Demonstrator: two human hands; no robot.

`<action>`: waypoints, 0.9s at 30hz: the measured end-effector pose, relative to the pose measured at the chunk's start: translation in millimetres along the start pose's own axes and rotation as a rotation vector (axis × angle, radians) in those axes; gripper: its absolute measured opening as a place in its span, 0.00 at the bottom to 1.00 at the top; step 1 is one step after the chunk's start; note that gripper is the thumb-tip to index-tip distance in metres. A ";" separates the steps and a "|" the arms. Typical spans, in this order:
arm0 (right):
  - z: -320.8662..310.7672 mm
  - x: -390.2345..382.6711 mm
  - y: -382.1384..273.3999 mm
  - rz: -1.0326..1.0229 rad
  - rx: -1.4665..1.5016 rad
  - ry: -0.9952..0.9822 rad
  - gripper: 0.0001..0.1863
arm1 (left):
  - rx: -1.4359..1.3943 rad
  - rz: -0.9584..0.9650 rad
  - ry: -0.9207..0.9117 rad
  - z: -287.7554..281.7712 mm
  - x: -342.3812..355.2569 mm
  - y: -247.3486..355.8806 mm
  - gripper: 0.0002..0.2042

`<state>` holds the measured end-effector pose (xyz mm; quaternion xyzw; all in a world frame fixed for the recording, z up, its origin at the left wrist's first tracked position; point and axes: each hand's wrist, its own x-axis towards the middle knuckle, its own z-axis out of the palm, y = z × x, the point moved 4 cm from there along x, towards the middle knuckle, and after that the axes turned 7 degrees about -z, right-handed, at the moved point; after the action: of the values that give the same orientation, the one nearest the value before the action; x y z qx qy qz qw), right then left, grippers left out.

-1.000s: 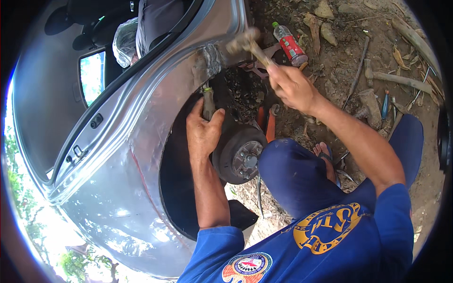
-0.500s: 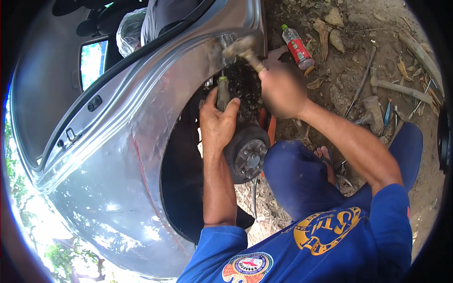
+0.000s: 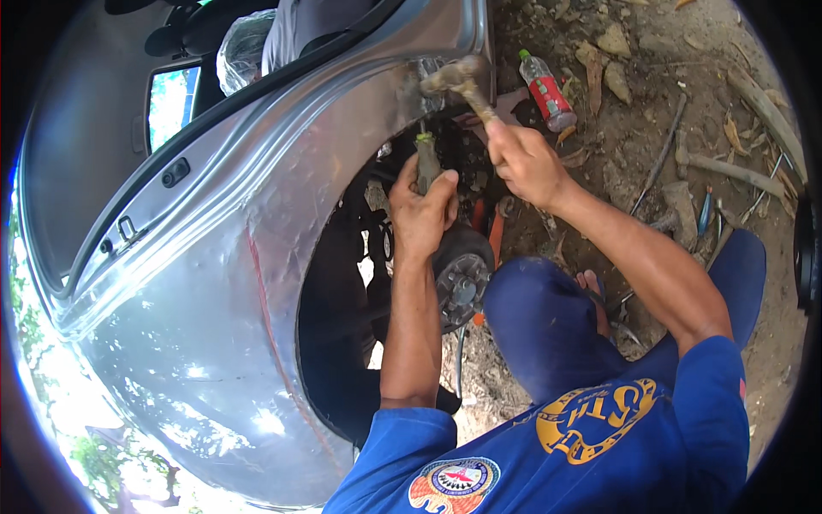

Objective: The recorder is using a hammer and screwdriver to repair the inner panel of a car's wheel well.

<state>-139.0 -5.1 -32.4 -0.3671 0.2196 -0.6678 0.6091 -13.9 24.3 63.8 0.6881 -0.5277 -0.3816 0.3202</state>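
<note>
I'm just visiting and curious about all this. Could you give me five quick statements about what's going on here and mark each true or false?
1. The right hand grips a hammer. True.
2. The left hand is empty. False: it holds a screwdriver-like tool.
3. A bottle with a red label is on the ground. True.
4. The car is bright yellow. False: its body is silvery grey, with a red line down one panel.
5. The person wears a blue shirt. True.
</note>
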 end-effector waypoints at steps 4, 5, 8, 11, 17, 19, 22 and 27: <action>-18.0 -20.6 -13.9 0.192 0.085 -0.065 0.23 | -0.023 -0.031 -0.035 -8.8 -1.5 -6.7 0.18; -26.1 -26.4 -16.1 0.193 0.048 -0.098 0.22 | 0.034 -0.036 -0.023 -7.1 0.5 -5.9 0.19; -49.4 -40.1 -12.4 0.217 -0.063 -0.056 0.22 | -0.218 0.010 -0.054 2.6 2.2 -19.6 0.20; -68.8 -51.2 -9.9 0.302 -0.084 -0.034 0.22 | -0.525 0.024 -0.171 11.9 8.3 -27.3 0.12; -159.4 -81.7 14.9 0.208 -0.814 -0.103 0.23 | -0.364 -0.130 -0.424 -14.4 17.8 -32.3 0.19; -163.2 -101.5 12.0 0.249 -0.868 -0.128 0.21 | -0.496 -0.132 -0.391 -17.9 5.5 -32.3 0.20; -184.1 -127.7 22.4 0.328 -1.073 -0.206 0.20 | -0.792 -0.076 -0.507 -8.2 2.4 -38.8 0.19; -215.4 -160.7 31.6 0.446 -1.277 -0.311 0.18 | -0.316 -0.250 -0.389 -66.7 -19.3 -41.5 0.15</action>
<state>-283.5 113.2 -228.2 -0.6912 0.5500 -0.2062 0.4209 60.7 55.4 66.0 0.6031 -0.4243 -0.6206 0.2668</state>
